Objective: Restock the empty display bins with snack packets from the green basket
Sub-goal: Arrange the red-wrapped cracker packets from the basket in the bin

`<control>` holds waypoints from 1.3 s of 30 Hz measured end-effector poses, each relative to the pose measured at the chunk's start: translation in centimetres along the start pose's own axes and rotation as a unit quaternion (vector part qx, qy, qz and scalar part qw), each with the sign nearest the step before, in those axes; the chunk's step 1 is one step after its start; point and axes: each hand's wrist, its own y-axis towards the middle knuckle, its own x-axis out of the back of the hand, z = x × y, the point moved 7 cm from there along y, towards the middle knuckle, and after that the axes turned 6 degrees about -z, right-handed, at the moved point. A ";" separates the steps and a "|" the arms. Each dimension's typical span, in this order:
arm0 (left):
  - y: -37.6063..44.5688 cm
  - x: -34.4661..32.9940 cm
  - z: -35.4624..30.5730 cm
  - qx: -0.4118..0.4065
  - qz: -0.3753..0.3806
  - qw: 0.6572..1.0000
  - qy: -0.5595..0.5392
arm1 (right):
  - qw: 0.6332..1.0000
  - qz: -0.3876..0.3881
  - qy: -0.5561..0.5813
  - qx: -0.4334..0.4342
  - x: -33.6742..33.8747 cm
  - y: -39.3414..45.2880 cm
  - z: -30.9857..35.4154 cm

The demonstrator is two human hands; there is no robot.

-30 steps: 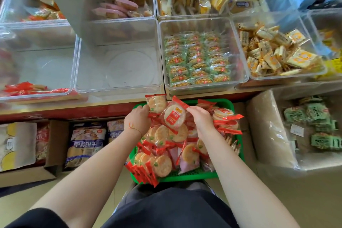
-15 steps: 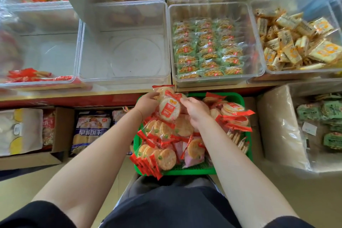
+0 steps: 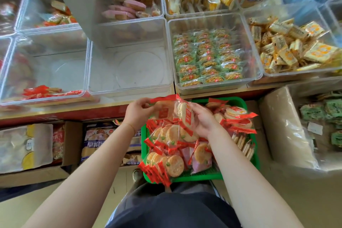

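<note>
Both hands on a small bunch of packets (image 3: 174, 112), held just above the far rim of the basket (image 3: 254, 155). L hand (image 3: 137, 112): fingers curled, pinching the bunch's left edge. R hand (image 3: 203, 120): curled round the right side, cupping it from below. Bunch is clear of the pile but not yet over any bin.

Basket sits in front of the person, below the shelf edge, still heaped w/ red-trim packets. Empty bin (image 3: 129, 68) is just beyond the basket, up and left. Next bin left of that one (image 3: 44, 72) is nearly empty, only a few red packets along its near wall. Bin of green packets (image 3: 209, 57) is beyond the basket, up and right – already full.

Handling, my read: light, clear film, slick, so stacked packets will slide on each other. Round crackers inside look brittle, don't squeeze hard. Best grip = sides of the stack, both hands, or by the crimped red ends for singles. Lay them in, don't drop.

Text: red label w/ white chars on the held packets, too blurred to read. Box left of the basket holds a blue/white bag (image 3: 100, 140), chars look like "早餐饼干", partly hidden by the L arm. No other brand legible.
</note>
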 end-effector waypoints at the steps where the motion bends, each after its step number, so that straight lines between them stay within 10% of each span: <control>1: -0.2 0.4 0.2 0.024 0.011 0.999 -0.035 | 1.000 0.004 0.015 0.010 -0.1 -0.1 -0.1; 6: -0.6 2.3 3.6 0.162 0.138 0.925 -0.314 | 0.999 -0.022 0.028 0.028 -2.7 -0.6 -1.9; 24: 3.9 35.4 18.8 0.070 0.178 0.918 -0.348 | 0.993 -0.020 0.054 0.107 -37.4 -1.5 -16.7; 30: 8.6 39.8 20.5 0.071 0.099 0.928 -0.353 | 0.991 0.026 0.050 0.120 -41.5 -1.3 -15.6; 35: 11.5 43.4 19.8 -0.059 -0.104 0.981 -0.155 | 0.982 -0.048 0.024 0.183 -43.1 0.9 -11.9; 39: 13.7 44.3 18.0 -0.232 -0.230 0.942 0.074 | 0.864 -0.226 -0.296 0.340 -44.1 2.4 -7.1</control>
